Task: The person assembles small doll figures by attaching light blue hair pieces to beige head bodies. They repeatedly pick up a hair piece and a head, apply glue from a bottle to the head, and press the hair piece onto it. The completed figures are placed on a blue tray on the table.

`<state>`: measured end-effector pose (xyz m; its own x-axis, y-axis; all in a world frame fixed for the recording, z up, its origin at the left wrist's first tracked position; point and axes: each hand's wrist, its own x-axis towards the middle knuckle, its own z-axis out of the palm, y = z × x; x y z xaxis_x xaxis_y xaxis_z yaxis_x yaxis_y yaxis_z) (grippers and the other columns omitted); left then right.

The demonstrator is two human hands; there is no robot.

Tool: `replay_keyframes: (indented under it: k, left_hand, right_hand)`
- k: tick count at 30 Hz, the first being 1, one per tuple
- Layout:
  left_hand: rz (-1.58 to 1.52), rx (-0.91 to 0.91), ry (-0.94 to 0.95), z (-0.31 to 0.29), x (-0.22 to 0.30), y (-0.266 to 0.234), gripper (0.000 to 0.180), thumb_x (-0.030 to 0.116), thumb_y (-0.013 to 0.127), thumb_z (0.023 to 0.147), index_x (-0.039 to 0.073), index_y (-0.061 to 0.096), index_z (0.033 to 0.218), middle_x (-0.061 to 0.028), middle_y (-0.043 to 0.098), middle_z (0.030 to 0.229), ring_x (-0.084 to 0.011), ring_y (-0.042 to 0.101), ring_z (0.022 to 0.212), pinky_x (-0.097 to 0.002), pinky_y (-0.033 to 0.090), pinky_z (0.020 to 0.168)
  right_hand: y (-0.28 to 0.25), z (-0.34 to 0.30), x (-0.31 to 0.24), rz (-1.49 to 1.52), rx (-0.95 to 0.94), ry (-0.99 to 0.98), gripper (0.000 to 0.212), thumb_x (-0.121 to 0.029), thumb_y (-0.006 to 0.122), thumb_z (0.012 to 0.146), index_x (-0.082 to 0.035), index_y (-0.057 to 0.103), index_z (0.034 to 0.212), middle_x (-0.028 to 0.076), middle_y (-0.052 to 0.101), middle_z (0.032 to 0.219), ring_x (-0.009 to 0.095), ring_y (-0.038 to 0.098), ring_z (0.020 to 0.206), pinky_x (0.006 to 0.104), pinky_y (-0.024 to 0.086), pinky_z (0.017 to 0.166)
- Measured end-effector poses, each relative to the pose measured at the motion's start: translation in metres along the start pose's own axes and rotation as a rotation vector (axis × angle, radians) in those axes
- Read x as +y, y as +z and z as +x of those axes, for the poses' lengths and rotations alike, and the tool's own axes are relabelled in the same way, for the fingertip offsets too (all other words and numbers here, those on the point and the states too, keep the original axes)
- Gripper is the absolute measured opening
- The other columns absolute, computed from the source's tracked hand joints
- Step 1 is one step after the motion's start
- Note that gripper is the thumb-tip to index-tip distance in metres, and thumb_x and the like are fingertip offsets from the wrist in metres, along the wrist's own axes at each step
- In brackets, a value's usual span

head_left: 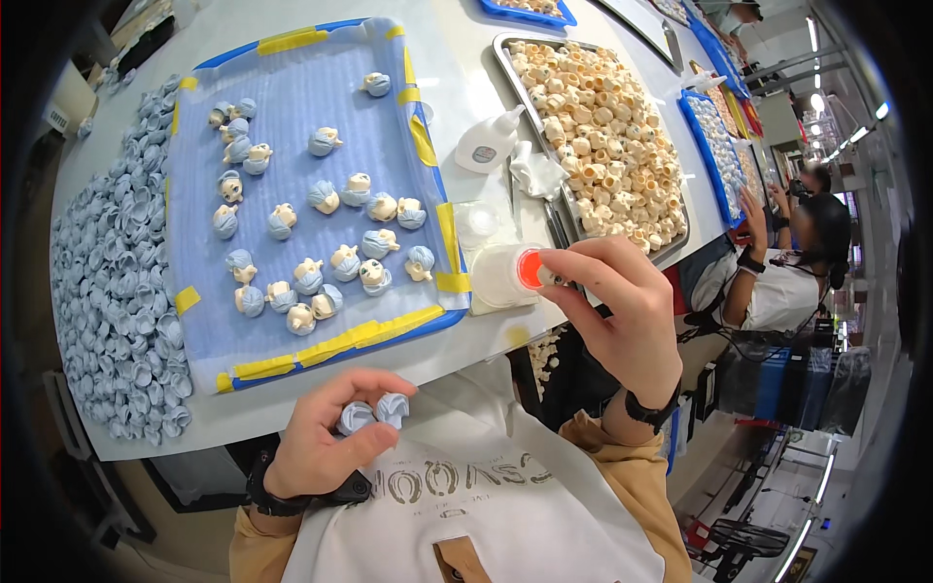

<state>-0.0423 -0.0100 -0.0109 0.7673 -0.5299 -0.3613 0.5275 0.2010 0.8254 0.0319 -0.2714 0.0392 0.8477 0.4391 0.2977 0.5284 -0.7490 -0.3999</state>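
My left hand [326, 437] is closed around two light blue doll hair pieces [392, 409], just in front of the table's near edge. With thumb and forefinger my right hand [627, 311] pinches a small cream doll head [552, 277], partly hidden by the fingers. That head is at the red-orange mouth of a white jar [498, 276]; whether they touch I cannot tell. Left of the jar, a blue-lined tray [282, 107] bears several doll heads with blue hair [309, 276], spread out singly and in clusters.
Loose blue hair pieces [117, 282] are heaped along the table's left side. A metal tray [520, 83] of cream doll heads stands beyond the jar, beside a white squeeze bottle [489, 141] and a crumpled white cloth [536, 173]. Another person [777, 282] sits at the right.
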Motion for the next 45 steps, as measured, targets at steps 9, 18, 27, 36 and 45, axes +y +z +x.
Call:
replay_keyframes:
  k: [9, 18, 27, 36, 45]
  left_hand:
    - [-0.085, 0.049, 0.093, 0.001, -0.008, 0.002, 0.031, 0.010, 0.048, 0.084, -0.001, 0.042, 0.113, -0.0064, 0.056, 0.083, -0.0032, 0.044, 0.056, -0.0162, 0.037, 0.052]
    - [-0.108, 0.091, 0.160, 0.009, 0.003, 0.017, 0.035, 0.007, 0.057, 0.080, -0.002, 0.045, 0.111, -0.0060, 0.058, 0.086, -0.0050, 0.047, 0.063, -0.0178, 0.039, 0.059]
    - [0.221, 0.111, 0.461, 0.011, -0.006, 0.009, 0.034, 0.000, 0.071, 0.067, 0.002, 0.058, 0.098, -0.0058, 0.058, 0.090, -0.0083, 0.049, 0.067, -0.0213, 0.040, 0.062]
    - [-0.022, 0.279, 0.178, 0.003, -0.007, 0.010, 0.040, 0.011, 0.065, 0.077, 0.001, 0.047, 0.111, -0.0019, 0.059, 0.078, -0.0037, 0.047, 0.055, -0.0172, 0.037, 0.050]
    - [-0.392, 0.661, 0.587, -0.010, -0.013, -0.017, 0.035, 0.035, 0.032, 0.093, 0.011, 0.032, 0.067, 0.0019, 0.026, 0.047, -0.0083, 0.024, 0.036, -0.0222, 0.020, 0.032]
  right_hand:
    - [0.007, -0.010, 0.008, -0.010, 0.077, 0.023, 0.023, -0.001, 0.069, 0.064, -0.005, 0.061, 0.085, 0.008, 0.056, 0.078, 0.024, 0.052, 0.067, 0.0320, 0.043, 0.059]
    - [0.028, -0.030, -0.032, 0.565, 0.252, -0.052, 0.036, 0.004, 0.071, 0.059, -0.002, 0.061, 0.092, 0.009, 0.058, 0.082, 0.019, 0.056, 0.069, 0.0278, 0.044, 0.059]
    - [0.042, -0.022, -0.051, 0.673, -0.045, -0.165, 0.035, -0.004, 0.073, 0.061, 0.000, 0.060, 0.093, 0.008, 0.057, 0.077, 0.020, 0.053, 0.063, 0.0294, 0.042, 0.055]
    - [0.068, -0.017, -0.066, 0.339, 0.042, -0.286, 0.044, -0.011, 0.068, 0.063, 0.005, 0.055, 0.102, 0.010, 0.052, 0.086, 0.021, 0.049, 0.068, 0.0300, 0.043, 0.058]
    - [0.102, 0.014, -0.070, 0.055, -0.067, -0.016, 0.031, -0.019, 0.066, 0.067, -0.001, 0.056, 0.090, 0.007, 0.049, 0.081, 0.023, 0.047, 0.074, 0.0316, 0.037, 0.058]
